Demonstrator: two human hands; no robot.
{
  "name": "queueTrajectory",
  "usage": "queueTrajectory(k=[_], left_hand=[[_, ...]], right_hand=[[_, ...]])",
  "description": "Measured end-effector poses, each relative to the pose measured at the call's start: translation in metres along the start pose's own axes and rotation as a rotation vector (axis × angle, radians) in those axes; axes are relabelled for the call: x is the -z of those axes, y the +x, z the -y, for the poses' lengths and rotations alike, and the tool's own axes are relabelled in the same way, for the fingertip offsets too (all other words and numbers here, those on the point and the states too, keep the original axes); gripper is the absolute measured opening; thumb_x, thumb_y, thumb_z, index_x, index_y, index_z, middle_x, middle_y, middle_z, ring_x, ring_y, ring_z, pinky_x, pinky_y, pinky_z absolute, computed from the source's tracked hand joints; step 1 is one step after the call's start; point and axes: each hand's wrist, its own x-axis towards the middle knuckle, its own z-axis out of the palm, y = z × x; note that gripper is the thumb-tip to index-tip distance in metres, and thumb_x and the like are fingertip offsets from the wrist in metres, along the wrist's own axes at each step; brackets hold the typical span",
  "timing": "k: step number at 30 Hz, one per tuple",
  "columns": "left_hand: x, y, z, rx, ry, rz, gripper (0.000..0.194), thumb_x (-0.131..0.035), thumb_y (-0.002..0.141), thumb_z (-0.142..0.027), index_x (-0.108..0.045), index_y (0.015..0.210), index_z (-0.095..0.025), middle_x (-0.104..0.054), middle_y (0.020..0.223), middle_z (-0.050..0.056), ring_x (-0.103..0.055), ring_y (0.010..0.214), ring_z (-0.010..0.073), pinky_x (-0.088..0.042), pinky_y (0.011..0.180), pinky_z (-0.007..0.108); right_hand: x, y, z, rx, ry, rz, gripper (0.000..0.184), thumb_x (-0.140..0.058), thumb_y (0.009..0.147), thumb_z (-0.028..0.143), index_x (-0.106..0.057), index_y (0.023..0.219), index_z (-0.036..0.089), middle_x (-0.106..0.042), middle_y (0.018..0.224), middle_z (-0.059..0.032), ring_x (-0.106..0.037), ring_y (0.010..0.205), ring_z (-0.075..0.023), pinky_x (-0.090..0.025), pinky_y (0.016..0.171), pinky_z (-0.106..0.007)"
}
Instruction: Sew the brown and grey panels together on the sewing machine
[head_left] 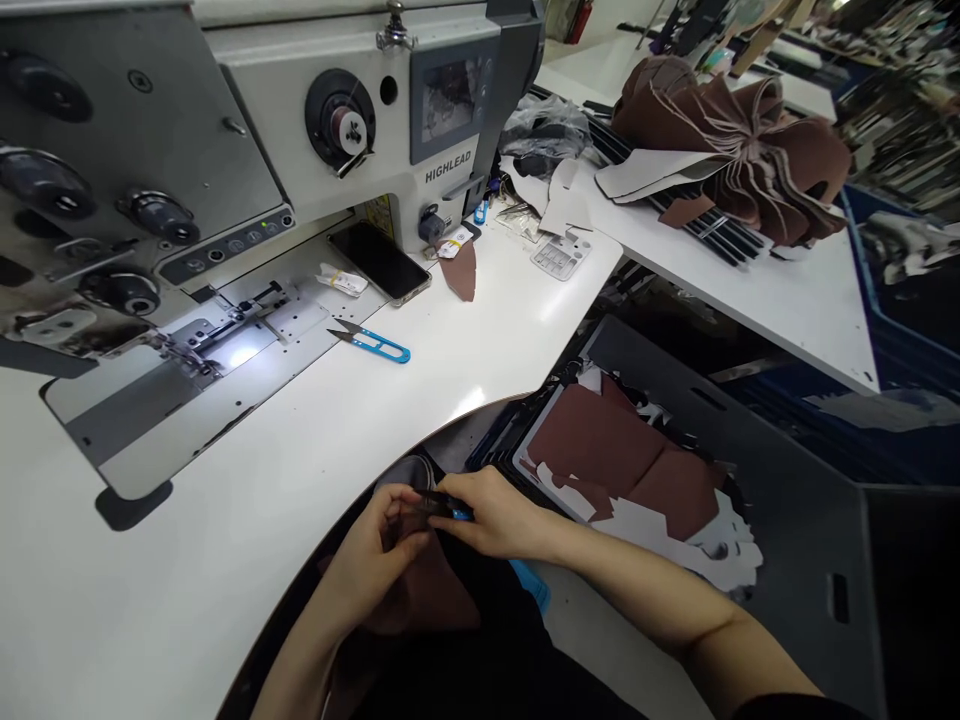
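My left hand [373,555] pinches the upper edge of a brown leather-like piece [439,598], which hangs down over my lap. My right hand [495,515] is closed on a pair of thread snips [459,512]; their blue handle shows by the fingers and the dark blades point left, right at my left fingertips. Whether the blades touch a thread or the piece is too small to tell. On the white table [300,520] lies a second pair of blue thread snips [382,346], apart from both hands.
A sewing machine [270,150] takes up the back left. Near it lie a phone [381,262] and a brown scrap [459,272]. A bundle of brown pieces [727,140] rests on the right-hand table. Below stands a grey crate [802,500] with brown and white scraps [615,440].
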Motion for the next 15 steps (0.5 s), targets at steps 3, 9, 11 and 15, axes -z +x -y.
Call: queueTrajectory(k=[3,9,11,15], left_hand=[[0.001,-0.013,-0.004,-0.023,0.092,-0.089,0.023,-0.059,0.076,-0.02,-0.05,0.097,-0.022,-0.059,0.08,-0.002,-0.06,0.076,0.0157,-0.05,0.071,0.027],[-0.003,-0.033,-0.02,-0.069,0.314,-0.112,0.049,-0.053,0.084,-0.023,-0.046,0.132,-0.027,-0.052,0.065,-0.007,-0.054,0.058,0.0125,-0.048,0.061,0.023],[-0.003,-0.026,-0.024,-0.06,0.298,-0.004,0.056,-0.054,0.085,-0.026,-0.044,0.14,-0.03,-0.058,0.069,-0.005,-0.059,0.065,0.0142,-0.051,0.068,0.025],[0.001,-0.002,-0.025,-0.063,0.197,0.151,0.034,-0.06,0.085,-0.035,-0.066,0.118,-0.029,-0.069,0.093,0.002,-0.063,0.097,0.0208,-0.049,0.091,0.033]], right_hand=[[0.01,0.0,0.006,0.081,0.172,-0.014,0.012,-0.064,0.086,0.026,-0.061,0.086,0.014,-0.056,0.068,0.002,-0.049,0.059,-0.0095,-0.033,0.057,-0.019],[0.046,-0.003,-0.013,0.082,0.446,-0.018,0.018,-0.064,0.086,0.031,-0.061,0.08,0.014,-0.055,0.068,0.0029,-0.047,0.06,-0.0083,-0.037,0.058,-0.018],[0.05,-0.002,-0.015,0.116,0.53,0.005,0.019,-0.065,0.085,0.031,-0.061,0.078,0.014,-0.055,0.066,0.0032,-0.046,0.059,-0.0078,-0.038,0.058,-0.019],[0.045,0.0,-0.015,0.125,0.626,0.027,0.023,-0.069,0.082,0.034,-0.062,0.075,0.014,-0.052,0.063,0.0036,-0.044,0.058,-0.0075,-0.036,0.056,-0.019]])
